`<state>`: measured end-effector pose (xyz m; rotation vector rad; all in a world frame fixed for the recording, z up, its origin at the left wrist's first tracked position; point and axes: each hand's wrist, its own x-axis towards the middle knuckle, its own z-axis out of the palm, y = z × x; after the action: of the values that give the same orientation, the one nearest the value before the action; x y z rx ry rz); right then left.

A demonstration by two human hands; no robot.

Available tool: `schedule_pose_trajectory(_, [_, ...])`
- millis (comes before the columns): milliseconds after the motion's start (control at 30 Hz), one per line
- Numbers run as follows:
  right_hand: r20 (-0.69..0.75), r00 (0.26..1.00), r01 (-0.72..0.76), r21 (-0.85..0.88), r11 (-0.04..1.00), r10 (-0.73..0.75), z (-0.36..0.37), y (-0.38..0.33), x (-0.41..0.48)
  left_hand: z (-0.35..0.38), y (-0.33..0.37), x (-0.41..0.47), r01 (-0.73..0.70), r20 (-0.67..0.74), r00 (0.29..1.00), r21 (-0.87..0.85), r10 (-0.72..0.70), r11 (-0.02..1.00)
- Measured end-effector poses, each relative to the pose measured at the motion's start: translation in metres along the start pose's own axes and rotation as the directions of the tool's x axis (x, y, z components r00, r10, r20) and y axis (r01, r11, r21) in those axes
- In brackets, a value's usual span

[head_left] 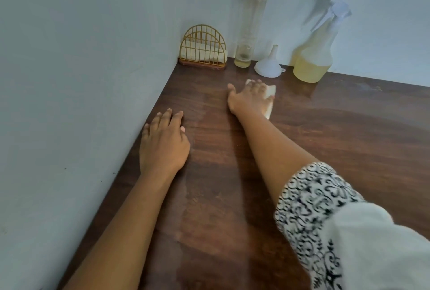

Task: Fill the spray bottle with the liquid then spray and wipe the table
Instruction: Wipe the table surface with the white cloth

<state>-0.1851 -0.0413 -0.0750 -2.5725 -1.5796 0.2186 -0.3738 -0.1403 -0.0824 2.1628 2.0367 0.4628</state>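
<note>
A spray bottle point(314, 57) with a white trigger head stands at the back right, about a third full of pale yellow liquid. My right hand point(247, 98) lies palm down on a pale cloth point(270, 94), pressing it to the dark wooden table point(337, 141) just in front of the funnel. My left hand point(162, 143) rests flat on the table near the left wall, fingers apart, holding nothing. A tall clear bottle point(250, 24) with a pink cap stands against the back wall, nearly drained. A damp-looking streak runs down the table between my arms.
A white funnel point(268, 64) sits upside down between the two bottles. A gold wire holder point(203, 48) with folded cloths fills the back corner. Walls close the table on the left and at the back.
</note>
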Motion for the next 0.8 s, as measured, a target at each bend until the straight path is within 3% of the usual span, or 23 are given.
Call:
schedule_pose_trajectory(100, [0.037,0.972,0.233,-0.009,0.972,-0.233,0.007,-0.042,0.005,0.001,-0.002,0.001,0.005,0.000,1.000,-0.004,-0.005,1.000])
schedule_pose_trajectory(167, [0.068,0.948,0.311,0.006,0.951,-0.310,0.003,-0.041,0.016,0.002,-0.003,0.001,-0.001,-0.003,1.000,-0.004,0.001,1.000])
schedule_pose_trajectory(333, [0.020,0.984,0.175,0.001,0.985,-0.175,-0.009,0.009,0.044,0.004,-0.004,0.001,-0.008,-0.012,1.000,0.001,0.008,1.000])
schedule_pose_trajectory(433, [0.027,0.993,0.117,-0.016,0.993,-0.117,-0.007,0.002,0.040,0.005,-0.004,0.001,-0.016,-0.018,1.000,0.000,0.016,1.000])
schedule_pose_trajectory(500, [0.014,0.990,0.141,-0.005,0.990,-0.141,-0.002,-0.020,0.030,0.004,-0.004,0.001,-0.018,-0.024,1.000,-0.005,0.018,1.000])
schedule_pose_trajectory(633, [0.063,0.943,0.325,0.026,0.945,-0.326,0.009,-0.058,-0.014,0.002,-0.004,0.001,-0.006,-0.015,1.000,-0.027,0.006,1.000])
schedule_pose_trajectory(733, [0.048,0.914,0.401,0.034,0.915,-0.402,0.008,-0.030,-0.043,-0.001,-0.004,0.000,0.009,-0.011,1.000,-0.054,-0.010,0.998])
schedule_pose_trajectory(800, [-0.009,0.945,0.327,0.020,0.945,-0.327,0.001,0.018,-0.043,-0.001,-0.004,0.000,0.016,-0.015,1.000,-0.075,-0.017,0.997])
